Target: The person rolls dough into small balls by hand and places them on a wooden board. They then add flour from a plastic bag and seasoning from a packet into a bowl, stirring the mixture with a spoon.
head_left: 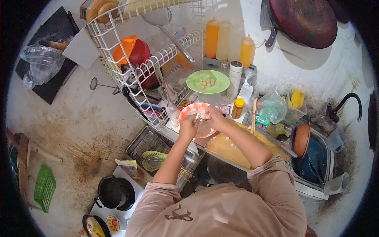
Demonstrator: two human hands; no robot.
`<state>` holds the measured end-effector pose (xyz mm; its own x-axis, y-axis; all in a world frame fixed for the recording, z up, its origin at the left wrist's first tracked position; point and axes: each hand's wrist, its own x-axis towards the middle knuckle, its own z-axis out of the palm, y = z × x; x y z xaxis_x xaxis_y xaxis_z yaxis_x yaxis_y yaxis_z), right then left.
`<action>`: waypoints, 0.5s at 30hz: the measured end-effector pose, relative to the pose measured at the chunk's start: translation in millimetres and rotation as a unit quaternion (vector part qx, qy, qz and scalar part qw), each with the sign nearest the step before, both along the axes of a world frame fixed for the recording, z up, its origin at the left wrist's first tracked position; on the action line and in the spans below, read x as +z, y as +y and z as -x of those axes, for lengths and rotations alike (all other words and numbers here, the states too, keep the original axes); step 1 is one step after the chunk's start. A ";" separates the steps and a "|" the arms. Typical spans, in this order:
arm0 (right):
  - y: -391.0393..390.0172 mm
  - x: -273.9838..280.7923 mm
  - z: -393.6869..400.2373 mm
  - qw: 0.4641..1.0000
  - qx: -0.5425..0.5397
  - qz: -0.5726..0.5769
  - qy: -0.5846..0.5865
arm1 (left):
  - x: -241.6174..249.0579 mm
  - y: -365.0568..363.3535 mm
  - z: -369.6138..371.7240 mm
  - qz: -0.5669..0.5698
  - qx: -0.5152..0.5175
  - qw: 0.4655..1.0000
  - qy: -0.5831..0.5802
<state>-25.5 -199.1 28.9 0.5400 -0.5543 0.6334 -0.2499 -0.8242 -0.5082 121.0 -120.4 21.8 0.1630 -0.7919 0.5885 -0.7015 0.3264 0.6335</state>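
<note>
Over an orange-rimmed bowl [184,114] I hold both hands close together. My left hand [189,125] is closed, with its fingertips pinched around a small whitish lump that looks like dough [197,117]. My right hand [215,117] is curled beside it at the bowl's right side, its fingers whitish; what they hold, if anything, is too small to make out. Pale matter lies inside the bowl, partly covered by my hands. Just behind the bowl, a light green plate [193,83] carries several small round pale balls [208,82].
A wooden board [225,148] lies right of the bowl, near a yellow-capped jar [238,108] and a white flask [235,79]. Left stands a white wire dish rack [130,75]. The sink [316,158] holds a brown bowl [302,140]. Black pots [114,192] sit lower left.
</note>
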 end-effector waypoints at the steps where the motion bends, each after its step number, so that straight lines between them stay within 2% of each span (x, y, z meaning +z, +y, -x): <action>1: -5.5 -10.2 -2.3 0.995 0.028 -0.091 -0.022 | 0.7 0.6 0.5 0.007 0.002 1.000 -0.016; 3: -16.2 -28.9 -8.8 0.957 0.081 -0.270 -0.065 | 2.0 0.5 0.1 0.022 0.006 0.998 -0.050; 6: 5.4 10.2 -4.1 0.871 0.100 -0.478 -0.052 | 12.8 5.1 2.4 0.027 0.000 0.996 -0.085; 9: 2.3 12.2 -2.1 0.893 0.083 -0.442 0.015 | 14.5 3.8 3.3 0.033 -0.001 0.996 -0.085; 12: 3.9 14.3 0.7 0.901 0.084 -0.427 0.001 | 18.7 2.6 1.4 0.041 0.004 0.994 -0.100; 15: 9.7 21.8 3.2 0.895 0.102 -0.433 -0.038 | 25.9 7.1 3.0 0.009 -0.018 0.998 -0.052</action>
<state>-28.7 -189.4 50.7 0.6591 -0.7502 0.0535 -0.0777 -0.1387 -0.9873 117.9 -113.4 47.7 0.0711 -0.7850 0.6154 -0.7504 0.3644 0.5515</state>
